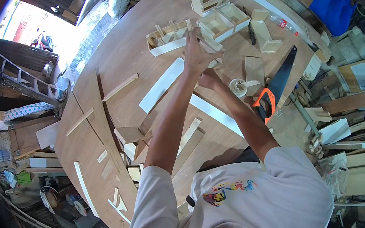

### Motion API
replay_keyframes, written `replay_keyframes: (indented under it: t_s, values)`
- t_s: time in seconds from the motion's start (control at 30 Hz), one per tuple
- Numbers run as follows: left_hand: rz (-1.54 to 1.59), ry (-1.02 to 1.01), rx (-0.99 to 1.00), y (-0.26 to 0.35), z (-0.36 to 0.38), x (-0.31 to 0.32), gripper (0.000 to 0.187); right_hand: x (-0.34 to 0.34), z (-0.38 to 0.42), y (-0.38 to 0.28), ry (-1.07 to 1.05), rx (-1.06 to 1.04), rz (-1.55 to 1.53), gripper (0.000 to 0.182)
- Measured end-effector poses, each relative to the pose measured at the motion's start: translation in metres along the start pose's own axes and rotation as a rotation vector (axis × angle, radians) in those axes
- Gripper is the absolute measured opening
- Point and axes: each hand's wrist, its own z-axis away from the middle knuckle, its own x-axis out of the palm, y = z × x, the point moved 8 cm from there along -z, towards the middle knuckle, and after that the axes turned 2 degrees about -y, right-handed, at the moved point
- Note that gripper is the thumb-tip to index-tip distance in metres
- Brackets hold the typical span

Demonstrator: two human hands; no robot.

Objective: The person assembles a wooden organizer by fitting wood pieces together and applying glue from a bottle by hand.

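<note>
My left hand (197, 54) is wrapped round a small pale wooden box (211, 45), thumb stretched out across its near end. Just below, my right hand (208, 79) is closed at the box's lower end, its fingers mostly hidden. Beyond my hands stand an open two-compartment wooden box (222, 21) and a long narrow wooden box (167, 41) with upright slats and a white side. To the right of my right forearm is a round tub (238, 88) of pale paste, with a flat spreader (252, 83) across its rim.
An orange-handled handsaw (274, 87) lies at the right of the curved wooden tabletop (126, 53). White-faced boards (161, 85) and thin strips (121, 87) are spread left and centre. A plastic bottle (282, 22) lies at the far right edge. Stacked offcuts (364, 131) crowd the floor.
</note>
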Motion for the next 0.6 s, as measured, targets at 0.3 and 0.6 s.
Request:
replay_keyframes:
  t_s: [0.3, 0.6]
  values:
    - [-0.13, -0.078, 0.005, 0.003, 0.001, 0.01, 0.098, -0.002, 0.005, -0.004, -0.032, 0.035, -0.1, 0.045]
    - [-0.515, -0.148, 0.012, -0.006, -0.005, 0.004, 0.099, -0.005, 0.007, -0.002, -0.055, 0.136, 0.001, 0.036]
